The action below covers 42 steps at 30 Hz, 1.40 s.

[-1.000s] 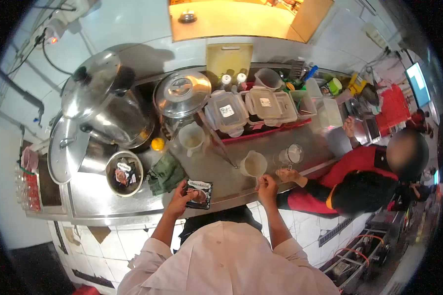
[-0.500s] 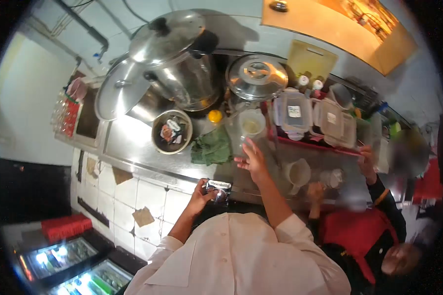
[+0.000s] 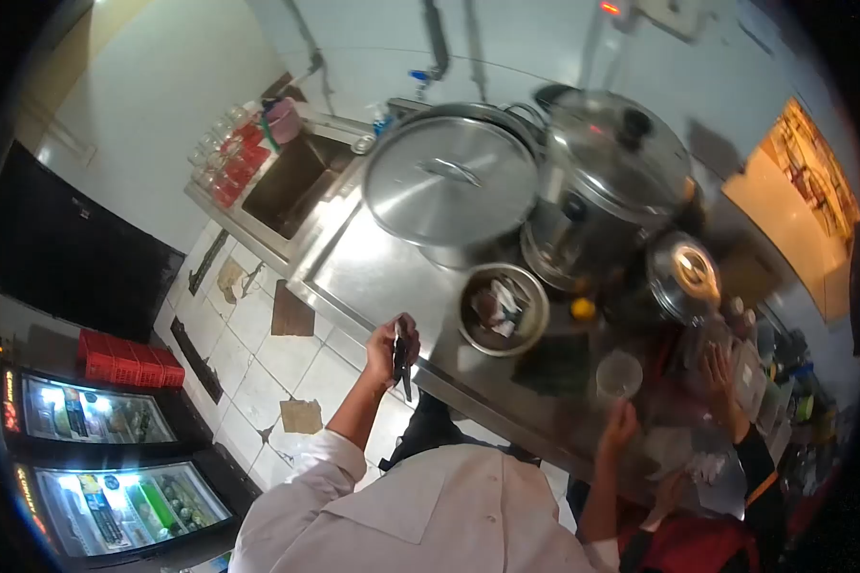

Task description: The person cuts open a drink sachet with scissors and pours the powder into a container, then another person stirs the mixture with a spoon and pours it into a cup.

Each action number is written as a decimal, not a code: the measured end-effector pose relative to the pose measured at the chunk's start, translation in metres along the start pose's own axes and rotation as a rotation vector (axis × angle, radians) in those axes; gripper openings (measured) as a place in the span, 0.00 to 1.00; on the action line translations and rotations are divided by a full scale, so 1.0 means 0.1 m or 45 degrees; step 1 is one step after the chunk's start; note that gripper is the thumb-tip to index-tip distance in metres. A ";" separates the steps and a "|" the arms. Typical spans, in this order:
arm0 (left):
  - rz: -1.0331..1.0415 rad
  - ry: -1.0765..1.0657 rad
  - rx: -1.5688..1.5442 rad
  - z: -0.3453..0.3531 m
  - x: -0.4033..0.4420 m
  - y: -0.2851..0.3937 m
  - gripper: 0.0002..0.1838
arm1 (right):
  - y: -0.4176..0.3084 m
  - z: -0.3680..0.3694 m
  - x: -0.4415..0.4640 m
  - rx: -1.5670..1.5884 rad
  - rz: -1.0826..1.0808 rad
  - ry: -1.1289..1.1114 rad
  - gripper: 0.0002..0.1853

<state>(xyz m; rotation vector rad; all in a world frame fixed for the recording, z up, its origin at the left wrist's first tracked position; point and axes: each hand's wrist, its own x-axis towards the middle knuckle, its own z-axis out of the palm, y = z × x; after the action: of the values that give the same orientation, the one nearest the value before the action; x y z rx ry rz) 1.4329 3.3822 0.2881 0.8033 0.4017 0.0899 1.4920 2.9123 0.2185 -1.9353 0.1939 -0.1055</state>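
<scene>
My left hand [image 3: 387, 351] is closed on a dark sachet [image 3: 400, 353], seen edge-on over the counter's front edge. On the right, my right hand [image 3: 621, 425] is closed at the handle of a translucent cup [image 3: 620, 375]. A metal bowl [image 3: 541, 320] with sachets inside stands between my hands and farther back. Beside it are a dark green cloth [image 3: 554, 365] and a small yellow round object [image 3: 583, 308].
Large lidded pots [image 3: 451, 181] stand at the back of the steel counter [image 3: 349, 277]. A sink [image 3: 291, 186] and glasses on red racks are at the left. A co-worker's hands [image 3: 721, 382] are close on the right. Lit fridges [image 3: 115, 506] stand lower left.
The view has swung left. The sachet has turned edge-on in my left hand. My right hand left one cup, opened over the counter, and is now closed at a cup's handle.
</scene>
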 end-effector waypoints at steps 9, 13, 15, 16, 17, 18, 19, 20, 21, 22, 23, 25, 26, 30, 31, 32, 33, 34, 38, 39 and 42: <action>0.066 -0.077 0.485 -1.18 0.39 1.37 0.24 | -2.12 1.79 -0.45 0.213 0.174 -0.744 0.16; 0.083 0.294 0.061 -1.94 0.02 1.40 0.23 | -2.72 3.57 -0.39 0.587 0.279 -1.288 0.15; 0.131 0.467 -0.044 -2.18 -0.27 1.41 0.22 | -2.87 4.64 -0.36 0.518 -0.011 -1.199 0.14; 0.128 0.549 -0.132 -2.32 -0.41 1.37 0.21 | -3.03 5.18 -0.29 0.361 -0.188 -1.137 0.14; 0.145 0.612 -0.193 -2.52 -0.55 1.25 0.21 | -3.09 5.73 -0.10 0.008 -0.762 -1.045 0.13; 0.189 0.641 -0.099 -2.67 -0.72 1.17 0.20 | -3.19 6.26 0.00 -0.192 -0.876 -1.027 0.08; 0.176 0.798 -0.140 -2.67 -0.90 1.16 0.20 | -3.33 6.70 0.03 -0.283 -1.160 -0.866 0.09; 0.143 0.835 -0.220 -2.67 -1.09 1.17 0.18 | -3.60 6.98 0.00 -0.676 -1.373 -0.746 0.08; 0.129 0.834 -0.336 -2.81 -1.28 1.03 0.16 | -3.68 7.34 0.08 -0.835 -1.396 -0.687 0.09; 0.130 1.003 -0.382 -2.87 -1.41 0.88 0.15 | -3.72 7.61 0.09 -1.040 -1.581 -0.434 0.11; 0.053 1.205 -0.590 -2.97 -1.52 0.75 0.14 | -3.62 8.07 0.27 -1.400 -1.596 -0.415 0.13; 0.043 1.088 -0.501 -2.99 -1.83 0.61 0.14 | -3.98 8.18 0.22 -1.725 -1.518 -0.473 0.15; 0.036 1.260 -0.509 -2.87 -1.87 0.62 0.15 | -4.05 8.23 0.22 -1.797 -1.494 -0.514 0.14; 0.055 1.088 -0.430 -2.82 -1.91 0.65 0.16 | -3.84 8.79 0.46 -1.197 -1.023 -0.378 0.22; 0.099 0.922 -0.373 -2.82 -1.81 0.70 0.17 | -4.23 8.33 0.37 -1.097 -0.852 -0.638 0.19; 0.160 0.919 -0.353 -2.83 -1.65 0.76 0.18 | -4.20 8.30 0.29 -0.742 -0.839 -0.319 0.16; 0.230 0.922 -0.335 -2.84 -1.50 0.85 0.19 | -4.48 7.95 0.24 -0.438 -0.588 -0.487 0.15; 0.266 0.732 -0.281 -2.90 -1.35 1.00 0.20 | -4.46 8.02 0.29 -0.382 -0.569 -0.427 0.15; 0.436 0.283 -0.144 -2.83 -0.54 2.05 0.20 | -4.47 7.63 0.04 0.223 -0.189 -0.431 0.23; 0.500 0.098 -0.082 -2.27 -0.40 2.52 0.19 | -4.42 7.49 -0.08 0.247 -0.058 -0.523 0.25; 0.834 -0.325 0.500 -1.16 -0.02 3.33 0.19 | -4.34 6.24 -0.60 0.614 -0.043 -0.723 0.24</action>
<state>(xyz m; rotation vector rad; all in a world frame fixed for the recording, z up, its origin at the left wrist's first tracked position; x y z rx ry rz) 1.4111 3.6924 0.4552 1.2960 -0.1052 0.5248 1.5734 3.6490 0.3963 -1.4194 -0.2267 0.3455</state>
